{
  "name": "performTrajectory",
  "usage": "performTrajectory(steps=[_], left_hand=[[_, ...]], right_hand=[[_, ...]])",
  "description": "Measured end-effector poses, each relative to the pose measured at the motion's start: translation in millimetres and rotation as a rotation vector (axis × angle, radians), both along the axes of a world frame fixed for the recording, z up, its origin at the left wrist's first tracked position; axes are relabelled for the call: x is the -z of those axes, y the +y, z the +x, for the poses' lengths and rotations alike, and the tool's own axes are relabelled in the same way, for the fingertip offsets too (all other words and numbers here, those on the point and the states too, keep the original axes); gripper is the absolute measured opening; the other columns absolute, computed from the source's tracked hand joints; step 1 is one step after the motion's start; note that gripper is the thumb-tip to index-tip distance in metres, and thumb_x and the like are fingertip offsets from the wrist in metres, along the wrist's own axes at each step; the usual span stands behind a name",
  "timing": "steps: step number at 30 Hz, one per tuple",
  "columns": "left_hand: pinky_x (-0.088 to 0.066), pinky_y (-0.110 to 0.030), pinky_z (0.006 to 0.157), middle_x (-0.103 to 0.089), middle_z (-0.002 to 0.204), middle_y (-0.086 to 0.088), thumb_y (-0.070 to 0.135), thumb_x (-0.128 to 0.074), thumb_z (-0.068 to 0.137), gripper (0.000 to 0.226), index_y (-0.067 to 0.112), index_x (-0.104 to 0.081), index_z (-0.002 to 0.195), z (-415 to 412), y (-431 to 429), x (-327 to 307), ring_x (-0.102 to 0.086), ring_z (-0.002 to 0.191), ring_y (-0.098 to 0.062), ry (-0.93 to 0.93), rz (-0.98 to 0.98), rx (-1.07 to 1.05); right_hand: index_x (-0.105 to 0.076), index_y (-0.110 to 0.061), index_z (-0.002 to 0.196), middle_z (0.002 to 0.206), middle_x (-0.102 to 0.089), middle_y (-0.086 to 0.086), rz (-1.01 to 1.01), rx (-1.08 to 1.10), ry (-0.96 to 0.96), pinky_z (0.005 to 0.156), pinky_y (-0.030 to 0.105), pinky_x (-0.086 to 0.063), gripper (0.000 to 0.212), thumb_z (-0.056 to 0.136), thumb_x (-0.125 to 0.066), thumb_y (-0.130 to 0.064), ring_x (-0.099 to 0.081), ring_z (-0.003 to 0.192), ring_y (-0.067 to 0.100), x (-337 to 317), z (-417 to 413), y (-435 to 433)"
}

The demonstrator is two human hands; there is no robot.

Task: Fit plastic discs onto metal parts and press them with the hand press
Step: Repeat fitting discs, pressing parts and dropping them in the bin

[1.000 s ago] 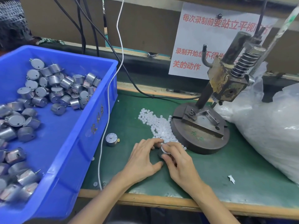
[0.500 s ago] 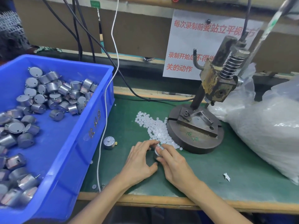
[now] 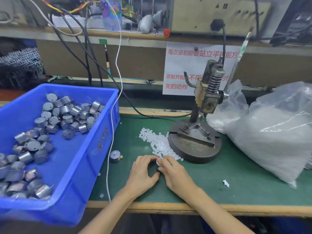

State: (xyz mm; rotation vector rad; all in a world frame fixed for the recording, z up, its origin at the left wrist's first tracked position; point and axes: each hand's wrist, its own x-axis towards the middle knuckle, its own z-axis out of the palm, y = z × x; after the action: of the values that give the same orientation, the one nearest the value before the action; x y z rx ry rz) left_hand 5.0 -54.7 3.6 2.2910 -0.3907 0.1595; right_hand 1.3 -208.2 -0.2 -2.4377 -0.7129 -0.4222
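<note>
The job looks early in its run. The blue bin [image 3: 94,149], well to the left of the hand press [image 3: 208,100], holds a large heap of metal cans [image 3: 67,114]. No stock of pressed pieces shows anywhere on the desk [image 3: 236,191]. The press's base plate is bare and its ram stands raised, so this piece is not yet pressed.

The step in hand appears to be fitting a disc. Both hands meet just in front and to the left of the press base, at the near end of the pile of plastic discs [image 3: 157,142] that touches that base. The metal part [image 3: 159,162] sits between the fingertips, mostly hidden, and I cannot tell whether a disc is seated on it.

The left hand [image 3: 143,173] lies palm down, its grip curled round the part from the side away from the press, thumb reaching toward the other hand. The right hand [image 3: 175,176] has its grip pinched on the part's top edge from the press side. One spare can [image 3: 115,156] stands on the desk, farther left of the press than the hands.
</note>
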Motion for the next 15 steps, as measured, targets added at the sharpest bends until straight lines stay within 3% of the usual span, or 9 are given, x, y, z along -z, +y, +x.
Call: performTrajectory(steps=[3,5,8,11,13,15], left_hand=[[-0.033,-0.023,0.096,-0.055,0.104,0.021,0.020,-0.069,0.075,0.039,0.029,-0.056,0.111,-0.1,-3.1,-1.8,-0.045,0.105,-0.002,0.021,-0.012,-0.014],[-0.033,-0.022,0.093,-0.058,0.097,0.022,0.024,-0.071,0.075,0.036,0.033,-0.054,0.105,1.4,-10.4,-6.4,-0.048,0.101,0.000,0.042,-0.076,-0.034],[-0.037,-0.021,0.088,-0.060,0.092,0.020,0.023,-0.074,0.074,0.031,0.037,-0.052,0.090,10.3,-34.4,-22.8,-0.050,0.095,0.001,0.035,-0.233,-0.056],[-0.038,-0.017,0.085,-0.060,0.089,0.020,0.022,-0.074,0.074,0.026,0.035,-0.056,0.089,28.9,-71.7,-49.1,-0.052,0.091,-0.001,-0.031,-0.271,-0.006],[-0.039,-0.020,0.088,-0.059,0.094,0.020,0.024,-0.071,0.076,0.024,0.029,-0.061,0.097,44.0,-98.4,-63.0,-0.051,0.094,-0.003,-0.068,-0.220,0.023],[-0.039,-0.027,0.092,-0.060,0.101,0.015,0.028,-0.066,0.081,0.025,0.025,-0.061,0.105,59.7,-120.2,-69.1,-0.050,0.099,-0.007,-0.079,-0.143,0.025]], right_hand=[[-0.059,-0.002,0.110,0.105,-0.058,0.009,0.086,0.030,0.086,0.078,0.033,-0.047,0.019,0.094,-0.050,-0.009,-0.059,0.089,0.025,3.6,2.1,-2.9],[-0.059,-0.008,0.103,0.100,-0.063,0.003,0.283,0.106,0.226,0.080,0.029,-0.047,0.011,0.095,-0.052,-0.008,-0.062,0.090,0.017,1.4,4.3,-3.7],[-0.058,-0.009,0.091,0.081,-0.068,0.002,0.888,0.296,0.447,0.058,0.023,-0.048,0.007,0.095,-0.053,-0.007,-0.061,0.066,0.007,-9.9,8.6,-7.8],[-0.055,-0.004,0.092,0.070,-0.063,0.006,1.539,0.342,0.604,0.047,0.021,-0.045,0.014,0.099,-0.045,-0.012,-0.057,0.055,0.011,-31.7,18.6,-21.1],[-0.055,-0.006,0.094,0.067,-0.066,0.005,1.665,0.367,0.651,0.043,0.022,-0.046,0.017,0.101,-0.041,-0.011,-0.061,0.054,0.011,-48.6,28.2,-35.3],[-0.054,-0.011,0.099,0.072,-0.069,0.005,1.666,0.401,0.659,0.047,0.024,-0.049,0.016,0.101,-0.038,-0.009,-0.065,0.058,0.012,-62.1,36.6,-47.9]])
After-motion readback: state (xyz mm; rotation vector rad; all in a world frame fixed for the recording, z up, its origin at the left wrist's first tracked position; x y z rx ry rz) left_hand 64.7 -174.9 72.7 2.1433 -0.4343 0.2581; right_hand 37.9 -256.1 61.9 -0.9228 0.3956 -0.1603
